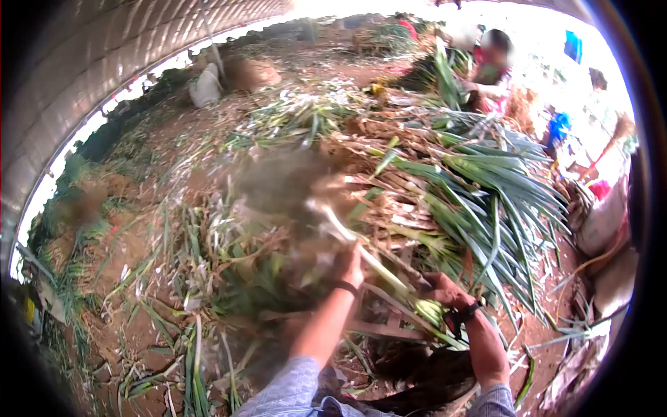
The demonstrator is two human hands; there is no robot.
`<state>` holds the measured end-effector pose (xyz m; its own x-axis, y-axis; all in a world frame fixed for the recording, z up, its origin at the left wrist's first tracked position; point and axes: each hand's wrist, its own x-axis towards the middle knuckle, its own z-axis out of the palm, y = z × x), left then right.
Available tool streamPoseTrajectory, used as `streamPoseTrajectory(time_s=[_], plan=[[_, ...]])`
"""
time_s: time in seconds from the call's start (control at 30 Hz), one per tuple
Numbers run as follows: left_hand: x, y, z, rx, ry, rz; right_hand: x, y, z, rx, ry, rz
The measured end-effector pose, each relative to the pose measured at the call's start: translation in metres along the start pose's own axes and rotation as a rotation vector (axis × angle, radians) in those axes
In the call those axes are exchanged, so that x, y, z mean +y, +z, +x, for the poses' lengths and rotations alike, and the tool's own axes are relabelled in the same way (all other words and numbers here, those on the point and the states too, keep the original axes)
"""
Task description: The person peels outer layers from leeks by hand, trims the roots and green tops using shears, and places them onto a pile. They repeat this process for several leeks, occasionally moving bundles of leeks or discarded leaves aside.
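Fig.: L hand (351, 263) & R hand (448, 291) at a long, white-to-green leafy stalk (379, 267).

L fingers (blurred) curled closed around stalk's pale shank; R fingers bent in at its greener part, w/ small dark item (422, 283) at tips; whether they grip this, the stalk or both, can't tell. Stalk slants betw. hands. Step: prob. stripping/trimming; next move would call for firm L hold, R working along stalk. L forearm (322, 325) reaches fwd., leaning R; R forearm (490, 356) leans L, black strapped watch (458, 317) at wrist. Beyond, to R: broad heap of long, green-leaved stalks (490, 184) w/ brown, dry-looking ends.
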<state>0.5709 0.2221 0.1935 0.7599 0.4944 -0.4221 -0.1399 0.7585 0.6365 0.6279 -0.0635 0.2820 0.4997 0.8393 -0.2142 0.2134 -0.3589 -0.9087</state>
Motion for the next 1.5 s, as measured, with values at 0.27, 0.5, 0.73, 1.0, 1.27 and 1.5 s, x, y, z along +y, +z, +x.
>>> streamPoseTrajectory(time_s=[0.27, 0.5, 0.73, 1.0, 1.27, 1.5], plan=[[0.030, 0.022, -0.048, -0.522, -0.045, -0.186, -0.048, 0.017, -0.006, 0.304, -0.294, -0.377], [0.035, 0.018, -0.059, -0.431, -0.076, -0.134, -0.066, 0.034, 0.008, 0.312, -0.352, -0.379], [0.116, -0.010, -0.048, -0.114, 0.249, -0.363, -0.057, 0.034, -0.004, 0.062, -0.280, -0.470], [0.282, -0.058, -0.101, 0.174, 0.790, -0.061, -0.020, 0.036, -0.008, -0.050, -0.343, -0.461], [0.490, -0.094, -0.281, 0.770, 1.412, 0.672, 0.022, 0.019, -0.006, 0.191, -0.092, -0.537], [0.525, -0.287, -0.330, 1.132, 1.314, 1.756, 0.024, 0.021, -0.002, 0.202, -0.068, -0.526]])
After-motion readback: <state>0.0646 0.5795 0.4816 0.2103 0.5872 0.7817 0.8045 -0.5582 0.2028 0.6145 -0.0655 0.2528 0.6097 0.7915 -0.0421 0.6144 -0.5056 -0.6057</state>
